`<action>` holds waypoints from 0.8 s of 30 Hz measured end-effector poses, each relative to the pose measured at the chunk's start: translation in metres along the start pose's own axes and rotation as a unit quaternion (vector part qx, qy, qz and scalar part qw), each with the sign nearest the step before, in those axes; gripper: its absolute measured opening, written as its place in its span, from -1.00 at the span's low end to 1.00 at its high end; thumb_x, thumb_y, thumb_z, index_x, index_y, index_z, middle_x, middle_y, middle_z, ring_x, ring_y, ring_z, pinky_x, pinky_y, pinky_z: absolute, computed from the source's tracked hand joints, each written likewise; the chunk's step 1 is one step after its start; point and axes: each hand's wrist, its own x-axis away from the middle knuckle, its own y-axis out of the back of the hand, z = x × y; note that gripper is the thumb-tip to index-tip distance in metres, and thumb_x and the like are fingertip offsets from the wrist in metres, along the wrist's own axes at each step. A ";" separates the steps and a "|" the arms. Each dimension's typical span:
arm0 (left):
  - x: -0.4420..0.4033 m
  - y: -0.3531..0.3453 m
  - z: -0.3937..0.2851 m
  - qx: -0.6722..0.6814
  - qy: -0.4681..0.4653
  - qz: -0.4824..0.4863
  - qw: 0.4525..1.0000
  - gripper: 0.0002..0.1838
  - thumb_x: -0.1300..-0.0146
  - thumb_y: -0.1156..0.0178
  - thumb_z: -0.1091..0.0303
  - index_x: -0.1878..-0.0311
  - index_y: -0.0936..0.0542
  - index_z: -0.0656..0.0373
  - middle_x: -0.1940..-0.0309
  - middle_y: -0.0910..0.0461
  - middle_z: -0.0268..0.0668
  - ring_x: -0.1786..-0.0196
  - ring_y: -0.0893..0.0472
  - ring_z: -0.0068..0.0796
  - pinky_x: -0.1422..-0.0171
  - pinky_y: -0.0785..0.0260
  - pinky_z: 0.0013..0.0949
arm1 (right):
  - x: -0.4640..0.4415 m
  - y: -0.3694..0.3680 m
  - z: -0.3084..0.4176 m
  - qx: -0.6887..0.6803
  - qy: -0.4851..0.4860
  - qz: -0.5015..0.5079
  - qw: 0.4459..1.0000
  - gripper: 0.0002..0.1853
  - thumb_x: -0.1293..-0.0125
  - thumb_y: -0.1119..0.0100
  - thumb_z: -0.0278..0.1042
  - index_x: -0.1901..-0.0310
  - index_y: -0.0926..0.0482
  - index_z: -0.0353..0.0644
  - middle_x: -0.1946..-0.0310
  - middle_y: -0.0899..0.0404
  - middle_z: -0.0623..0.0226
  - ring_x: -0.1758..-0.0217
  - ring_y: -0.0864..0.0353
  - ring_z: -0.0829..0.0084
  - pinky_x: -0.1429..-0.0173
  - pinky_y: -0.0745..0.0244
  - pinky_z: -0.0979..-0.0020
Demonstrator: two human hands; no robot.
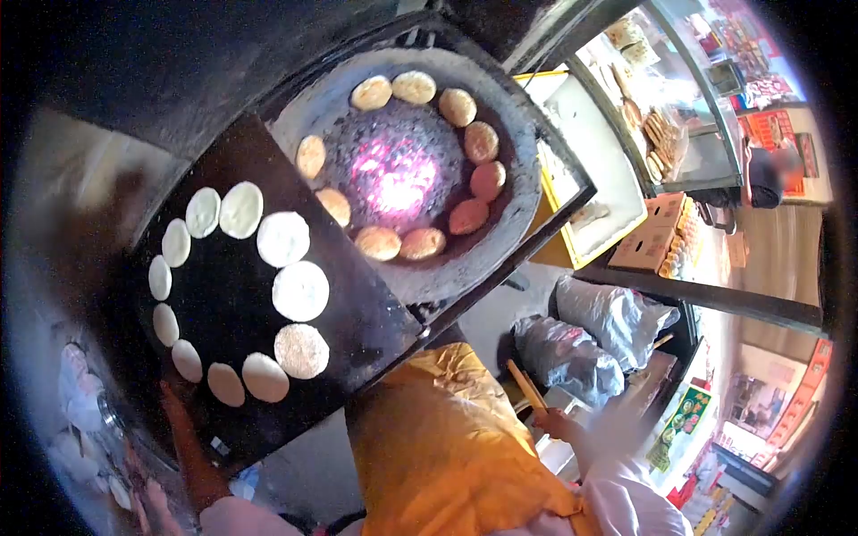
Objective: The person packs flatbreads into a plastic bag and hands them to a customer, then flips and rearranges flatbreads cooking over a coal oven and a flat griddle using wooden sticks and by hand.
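Pale dough rounds (300,291) lie in a ring on a dark flat griddle plate (357,313). The plate overlaps one side of a round clay oven (509,241). Inside the oven, browned flatbreads (379,242) sit in a ring around glowing coals (393,183). My left hand (174,411) is at the near left edge of the plate; its fingers are dark, and their grip does not show. On the other side of my body, my right hand (556,423) is closed around a wooden stick (525,384).
To the right of the oven stands a yellow-rimmed white tray (597,161). Grey plastic bags (572,357) lie below it. Beyond are a glass case with baked breads (661,138), a carton of eggs (684,239) and a person (769,183). A yellow apron (438,438) covers my front.
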 end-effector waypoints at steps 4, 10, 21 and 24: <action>-0.018 -0.055 -0.019 -0.027 0.146 -0.117 0.982 -0.27 -0.45 0.18 -0.25 -0.38 -0.36 0.19 -0.19 -0.51 -0.12 -0.21 -0.47 -0.17 -0.28 -0.32 -0.10 | -0.010 0.060 -0.003 -0.393 -0.155 0.015 0.906 -0.78 -0.27 -0.22 -0.26 0.10 -0.61 -0.14 0.51 -0.53 0.45 0.62 -0.45 0.58 0.61 -0.33 0.49; 0.071 -0.178 -0.143 0.159 0.000 0.077 0.984 -0.28 -0.46 0.15 -0.24 -0.42 -0.31 0.14 -0.29 -0.43 -0.22 -0.28 -0.42 -0.20 -0.33 -0.26 -0.11 | -0.030 0.038 -0.014 -0.624 -0.047 0.151 0.766 -0.78 -0.22 -0.10 -0.09 0.37 -0.49 -0.05 0.65 -0.39 0.41 0.67 -0.40 0.41 0.66 -0.26 0.34; 0.112 -0.335 -0.257 0.142 -0.017 0.152 0.978 -0.28 -0.44 0.13 -0.23 -0.45 -0.27 0.10 -0.34 -0.38 -0.26 -0.29 -0.42 -0.19 -0.36 -0.26 -0.14 | -0.083 -0.013 -0.093 -0.797 0.013 0.310 0.519 -0.76 -0.36 -0.01 -0.20 0.17 -0.52 -0.21 0.61 -0.42 0.45 0.64 -0.44 0.49 0.61 -0.34 0.40; 0.114 -0.362 -0.275 0.151 -0.019 0.157 0.976 -0.29 -0.44 0.13 -0.23 -0.44 -0.28 0.09 -0.34 -0.39 -0.27 -0.28 -0.43 -0.18 -0.35 -0.27 -0.16 | -0.065 0.031 -0.059 -0.780 0.078 0.324 0.529 -0.82 -0.32 -0.12 -0.26 0.22 -0.53 -0.21 0.63 -0.38 0.52 0.62 -0.41 0.59 0.58 -0.29 0.51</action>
